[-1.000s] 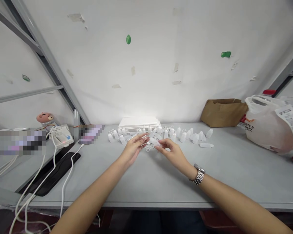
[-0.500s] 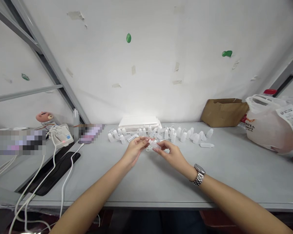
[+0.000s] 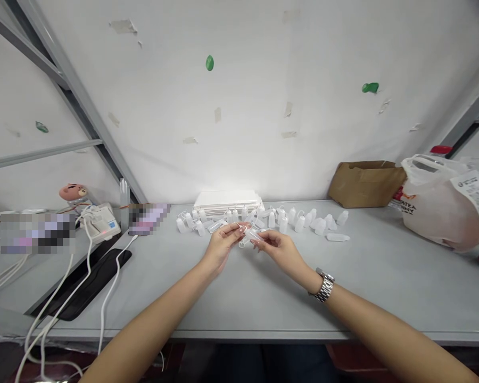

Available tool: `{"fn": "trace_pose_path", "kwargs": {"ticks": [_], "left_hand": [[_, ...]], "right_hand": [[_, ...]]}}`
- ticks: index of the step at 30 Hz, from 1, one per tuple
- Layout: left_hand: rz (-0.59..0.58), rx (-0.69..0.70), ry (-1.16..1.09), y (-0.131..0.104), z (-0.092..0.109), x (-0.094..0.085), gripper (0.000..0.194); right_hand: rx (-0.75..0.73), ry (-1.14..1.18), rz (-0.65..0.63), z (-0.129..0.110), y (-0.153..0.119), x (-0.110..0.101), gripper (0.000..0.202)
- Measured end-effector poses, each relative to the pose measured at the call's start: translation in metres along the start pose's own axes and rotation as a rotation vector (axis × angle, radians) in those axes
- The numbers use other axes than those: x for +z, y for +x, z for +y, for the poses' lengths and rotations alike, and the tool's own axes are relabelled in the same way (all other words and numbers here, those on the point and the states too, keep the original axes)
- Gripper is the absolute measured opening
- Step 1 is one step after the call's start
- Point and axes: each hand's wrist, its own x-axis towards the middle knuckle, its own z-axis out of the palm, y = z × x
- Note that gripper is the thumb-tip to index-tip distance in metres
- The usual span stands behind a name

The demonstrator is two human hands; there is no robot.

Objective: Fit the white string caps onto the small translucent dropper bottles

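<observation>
Between my two hands is a small translucent plastic squeeze bottle (image 3: 254, 235), tilted and held just above the grey table. The fingertips of my left hand (image 3: 222, 243) pinch it at its top end, where a thin loop strap hangs. My right hand (image 3: 278, 249) grips the body of the same bottle with thumb and fingers. Fingers partly cover the bottle, so its cap is hard to make out. Behind my hands, several similar squeeze bottles (image 3: 299, 224) stand on the table. One bottle (image 3: 337, 237) lies on its side at the right.
A white stack of flat boxes or sheets (image 3: 227, 200) rests against the wall. At the right are a brown cardboard box (image 3: 365, 185) and a plastic bag (image 3: 443, 207). A black tray-like object (image 3: 91, 284), white cables (image 3: 107, 298) and a power strip (image 3: 100, 222) occupy the left.
My right hand has shifted slightly and its fingers have curled more around the bottle, whose angle has changed a little. My left hand stays nearly in place.
</observation>
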Motion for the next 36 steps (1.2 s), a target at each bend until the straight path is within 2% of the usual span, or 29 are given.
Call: {"fn": "trace_pose_path", "kwargs": {"ticks": [4, 7, 11, 15, 19, 22, 25, 27, 33, 36], "left_hand": [[0.057, -0.032, -0.049, -0.001, -0.001, 0.002, 0.021], [0.056, -0.075, -0.034, -0.001, -0.002, 0.001, 0.021], [0.048, -0.017, 0.055, -0.002, -0.002, 0.001, 0.023], [0.109, 0.029, 0.099, -0.003, -0.002, 0.003, 0.022], [0.103, 0.017, 0.066, -0.003, -0.002, 0.002, 0.022], [0.073, 0.038, 0.041, -0.002, 0.000, 0.003, 0.021], [0.059, 0.061, 0.020, -0.003, 0.002, 0.003, 0.019], [0.059, 0.057, 0.016, -0.003, 0.003, 0.004, 0.020], [0.086, 0.039, 0.015, -0.003, 0.001, 0.003, 0.021], [0.058, 0.037, 0.024, -0.002, 0.001, 0.002, 0.020]], "right_hand": [[0.047, 0.066, -0.003, -0.001, 0.001, 0.000, 0.027], [0.110, 0.209, -0.059, 0.002, 0.003, -0.001, 0.033], [0.199, 0.369, -0.132, 0.008, 0.007, -0.002, 0.042], [0.210, 0.358, -0.058, 0.004, 0.008, -0.003, 0.036], [0.192, 0.300, -0.016, -0.003, 0.005, -0.003, 0.037], [0.186, 0.253, -0.089, -0.006, 0.003, -0.004, 0.035], [0.197, 0.274, -0.209, -0.008, 0.001, -0.005, 0.048], [0.191, 0.289, -0.235, -0.008, 0.001, -0.004, 0.051], [0.135, 0.230, -0.039, -0.007, 0.002, -0.001, 0.041], [0.144, 0.263, -0.098, -0.006, 0.002, -0.003, 0.033]]}}
